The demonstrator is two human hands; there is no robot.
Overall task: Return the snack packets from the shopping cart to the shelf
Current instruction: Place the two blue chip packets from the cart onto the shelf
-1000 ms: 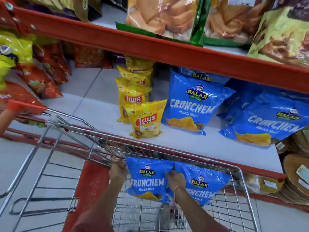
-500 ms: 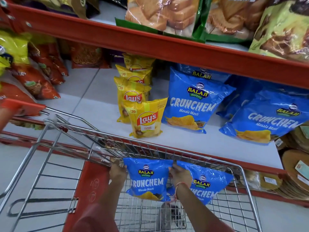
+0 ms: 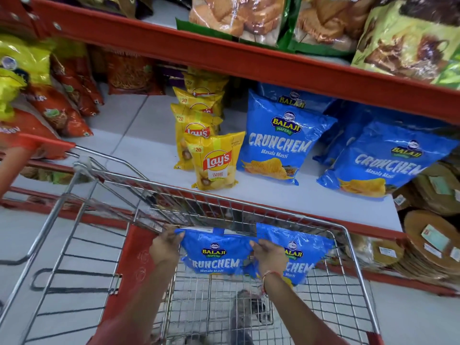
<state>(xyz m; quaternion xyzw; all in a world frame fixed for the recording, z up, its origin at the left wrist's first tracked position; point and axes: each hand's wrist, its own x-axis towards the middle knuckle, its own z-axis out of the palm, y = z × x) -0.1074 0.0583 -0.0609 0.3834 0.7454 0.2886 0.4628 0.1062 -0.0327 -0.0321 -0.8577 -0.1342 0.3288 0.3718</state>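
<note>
Head view: both arms reach into the cart (image 3: 348, 235), left hand (image 3: 164, 249) and right hand (image 3: 270, 255) fingers pinching one blue packet (image 3: 215, 252).

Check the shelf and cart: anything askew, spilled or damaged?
No spills or tears visible. The front Lay's packet leans out of its row, and the right-hand Crunchem packet on the shelf lies tilted. Both hands grip Crunchem packets inside the cart.

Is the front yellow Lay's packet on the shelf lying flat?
No, the front Lay's packet stands upright on the shelf, beside a blue Crunchem packet.
</note>
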